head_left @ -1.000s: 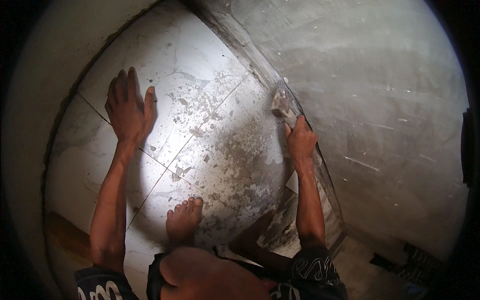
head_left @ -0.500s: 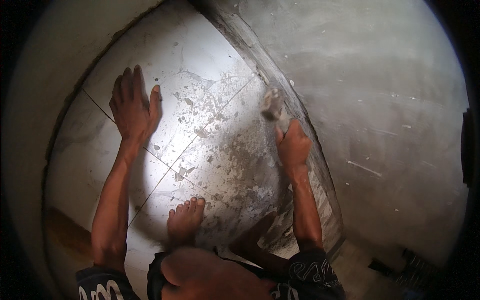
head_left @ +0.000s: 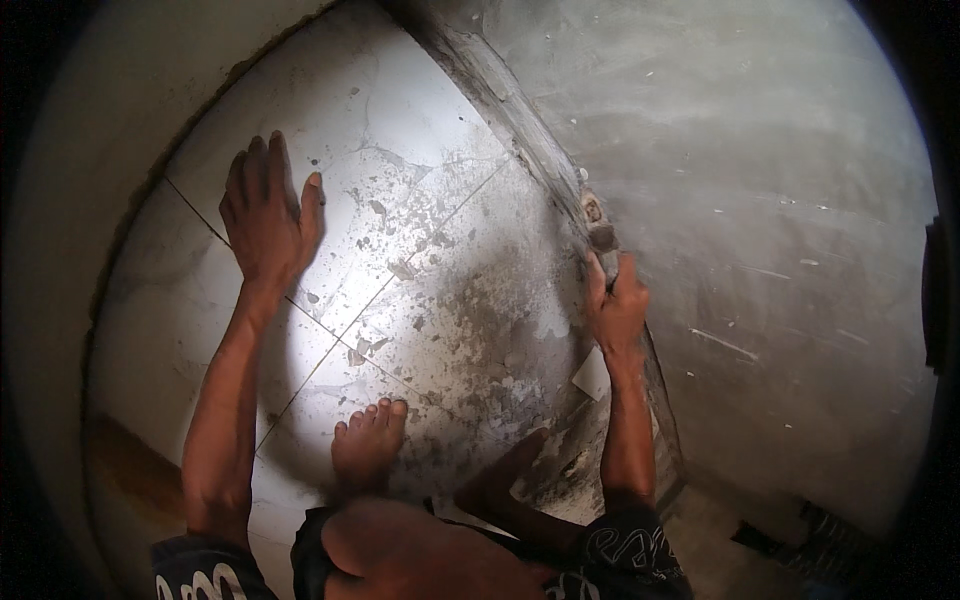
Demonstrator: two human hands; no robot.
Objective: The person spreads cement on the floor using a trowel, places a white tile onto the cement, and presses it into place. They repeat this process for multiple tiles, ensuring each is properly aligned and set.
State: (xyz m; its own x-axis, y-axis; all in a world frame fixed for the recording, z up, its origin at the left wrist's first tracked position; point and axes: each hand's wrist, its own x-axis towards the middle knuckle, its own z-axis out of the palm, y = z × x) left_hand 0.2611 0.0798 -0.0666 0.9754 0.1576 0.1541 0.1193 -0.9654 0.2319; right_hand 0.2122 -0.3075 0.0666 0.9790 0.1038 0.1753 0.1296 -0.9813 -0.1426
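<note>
My left hand (head_left: pixel 268 225) rests flat on the white floor tiles (head_left: pixel 330 240), its fingers stretched forward and the thumb out to the side. My right hand (head_left: pixel 620 308) is closed round a short, dirt-caked hand tool (head_left: pixel 597 222) whose exact kind I cannot make out. Its far end lies against the rough grey strip (head_left: pixel 500 85) along the foot of the right wall. The fingers hide most of its grip. Grey crumbs and flakes (head_left: pixel 402 270) of mortar lie scattered over the tiles between my hands.
A bare grey wall (head_left: pixel 760 180) rises on the right, and a pale wall (head_left: pixel 120 130) curves along the left. My bare foot (head_left: pixel 370 435) stands on the tiles at the front. A small white piece (head_left: pixel 592 375) lies beside my right wrist. Something dark (head_left: pixel 810 540) is at the lower right.
My right hand has moved right with the tool, from over the tiles to the strip at the wall's foot. The small white piece now shows. My left hand has stayed in place.
</note>
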